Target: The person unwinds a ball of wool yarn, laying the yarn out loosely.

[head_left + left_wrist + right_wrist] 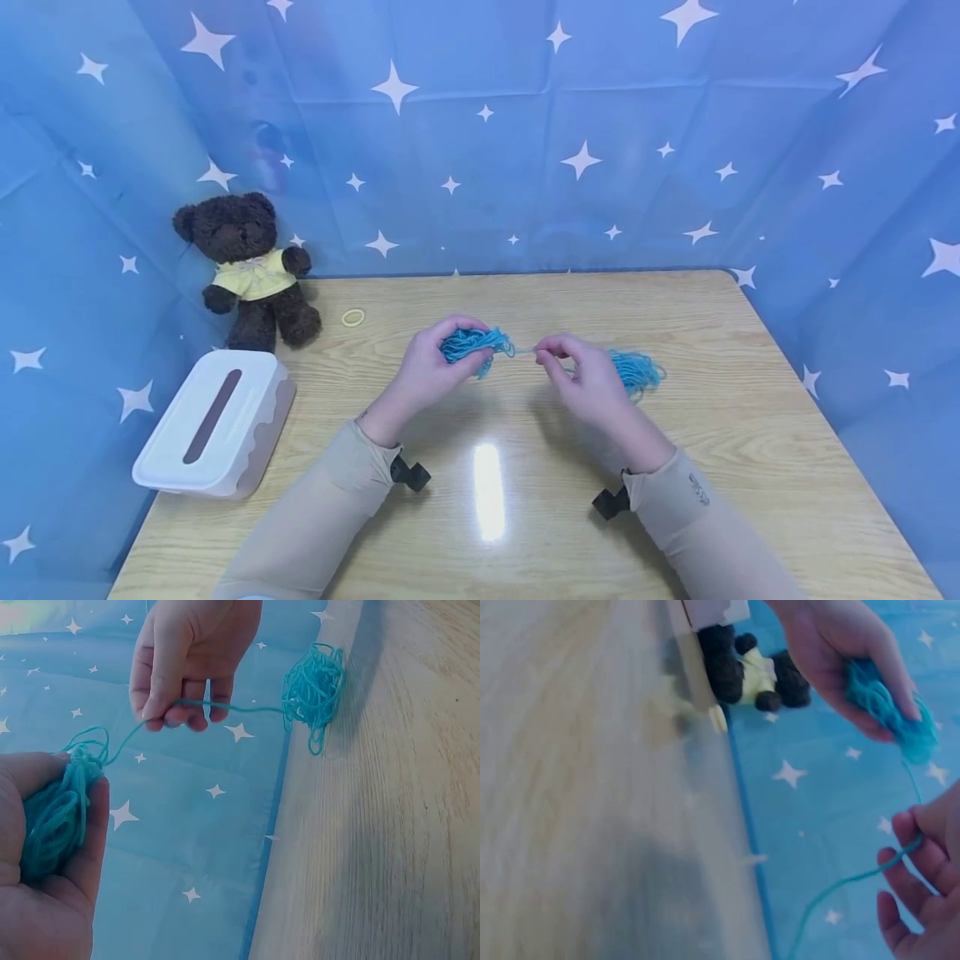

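My left hand (438,358) grips a loose bundle of turquoise yarn (471,343) above the table, thumb on one side and fingers on the other. From the end of that bundle a single strand (129,742) runs across to my right hand (588,375), which pinches it between thumb and forefinger. Past those fingertips the strand goes on to a second, tangled heap of yarn (315,688) lying on the table. In the head view this heap sits just right of my right hand and is partly hidden by it.
A brown teddy bear (255,279) in a yellow shirt sits at the table's back left. Next to it lies a small yellow ring (352,317). A white lidded box (217,421) with a slot stands at the left edge. Behind the wooden table (712,500) hangs a blue star-patterned curtain (510,200).
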`<action>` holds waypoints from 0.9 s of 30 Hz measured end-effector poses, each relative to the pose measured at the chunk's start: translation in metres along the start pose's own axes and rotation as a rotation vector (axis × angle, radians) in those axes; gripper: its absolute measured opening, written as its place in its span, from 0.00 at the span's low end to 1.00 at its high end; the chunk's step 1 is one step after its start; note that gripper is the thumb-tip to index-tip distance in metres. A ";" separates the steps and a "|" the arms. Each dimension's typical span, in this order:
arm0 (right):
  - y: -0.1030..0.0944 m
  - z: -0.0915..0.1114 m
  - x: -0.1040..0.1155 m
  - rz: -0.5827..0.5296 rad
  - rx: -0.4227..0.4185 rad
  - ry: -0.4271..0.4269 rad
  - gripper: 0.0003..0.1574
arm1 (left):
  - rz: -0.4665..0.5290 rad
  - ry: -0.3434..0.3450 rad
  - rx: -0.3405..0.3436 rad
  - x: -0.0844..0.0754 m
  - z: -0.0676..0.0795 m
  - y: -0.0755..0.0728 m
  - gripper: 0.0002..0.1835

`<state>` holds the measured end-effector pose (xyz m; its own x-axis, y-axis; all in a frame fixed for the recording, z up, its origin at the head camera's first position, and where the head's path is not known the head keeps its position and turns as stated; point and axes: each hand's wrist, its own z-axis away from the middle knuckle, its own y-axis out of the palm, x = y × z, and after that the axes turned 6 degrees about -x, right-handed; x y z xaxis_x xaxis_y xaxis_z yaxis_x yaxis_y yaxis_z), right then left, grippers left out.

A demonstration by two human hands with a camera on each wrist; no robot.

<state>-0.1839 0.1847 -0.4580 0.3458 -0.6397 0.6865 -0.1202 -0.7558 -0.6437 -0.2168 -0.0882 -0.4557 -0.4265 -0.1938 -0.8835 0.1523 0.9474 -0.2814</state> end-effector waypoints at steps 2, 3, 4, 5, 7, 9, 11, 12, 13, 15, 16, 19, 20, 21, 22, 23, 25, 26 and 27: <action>-0.008 -0.001 -0.004 0.013 -0.004 0.012 0.16 | 0.010 -0.004 -0.003 -0.001 0.000 -0.001 0.14; -0.013 -0.001 -0.006 0.016 -0.002 0.022 0.17 | 0.013 -0.006 -0.004 -0.001 0.000 -0.001 0.14; -0.017 -0.002 -0.008 0.022 0.004 0.032 0.17 | 0.015 -0.007 -0.004 -0.002 0.000 -0.001 0.14; -0.021 -0.002 -0.010 0.030 0.009 0.039 0.18 | 0.019 -0.009 -0.003 -0.003 0.000 -0.001 0.15; -0.030 -0.003 -0.014 0.051 0.022 0.046 0.19 | 0.021 -0.013 -0.003 -0.003 0.000 -0.001 0.15; -0.037 -0.004 -0.017 0.076 0.031 0.047 0.19 | 0.021 -0.018 -0.004 -0.003 0.000 -0.002 0.15; -0.044 -0.005 -0.020 0.096 0.027 0.042 0.19 | 0.019 -0.025 -0.006 -0.003 0.000 -0.002 0.15; -0.046 -0.005 -0.022 0.104 0.024 0.044 0.20 | 0.018 -0.027 -0.007 -0.003 0.000 -0.002 0.15; -0.049 -0.006 -0.023 0.110 0.018 0.046 0.20 | 0.016 -0.030 -0.008 -0.003 0.000 -0.002 0.15; -0.054 -0.006 -0.026 0.118 0.003 0.062 0.20 | 0.016 -0.035 -0.009 -0.004 0.000 -0.002 0.15; -0.056 -0.007 -0.027 0.121 -0.005 0.072 0.20 | 0.017 -0.035 -0.009 -0.004 0.000 -0.003 0.15; -0.064 -0.007 -0.031 0.137 -0.029 0.119 0.21 | 0.025 -0.033 -0.009 -0.004 0.000 -0.003 0.15; -0.067 -0.008 -0.033 0.145 -0.037 0.136 0.21 | 0.030 -0.031 -0.009 -0.004 0.000 -0.003 0.14; -0.071 -0.008 -0.035 0.153 -0.046 0.152 0.22 | 0.033 -0.027 -0.009 -0.003 0.000 -0.003 0.14; -0.074 -0.008 -0.037 0.167 -0.053 0.167 0.21 | 0.035 -0.026 -0.009 -0.003 0.000 -0.004 0.14; -0.078 -0.008 -0.039 0.180 -0.059 0.182 0.21 | 0.036 -0.026 -0.009 -0.002 0.000 -0.004 0.15; -0.086 -0.008 -0.044 0.208 -0.064 0.207 0.21 | 0.037 -0.030 -0.009 -0.002 0.000 -0.005 0.15; -0.089 -0.009 -0.046 0.225 -0.066 0.213 0.21 | 0.035 -0.031 -0.010 -0.003 0.000 -0.005 0.15; -0.092 -0.009 -0.049 0.246 -0.061 0.222 0.21 | 0.032 -0.031 -0.012 -0.003 -0.001 -0.006 0.15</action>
<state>-0.1978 0.2844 -0.4288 0.0895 -0.8138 0.5742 -0.2330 -0.5776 -0.7824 -0.2169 -0.0929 -0.4512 -0.3940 -0.1710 -0.9031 0.1545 0.9562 -0.2485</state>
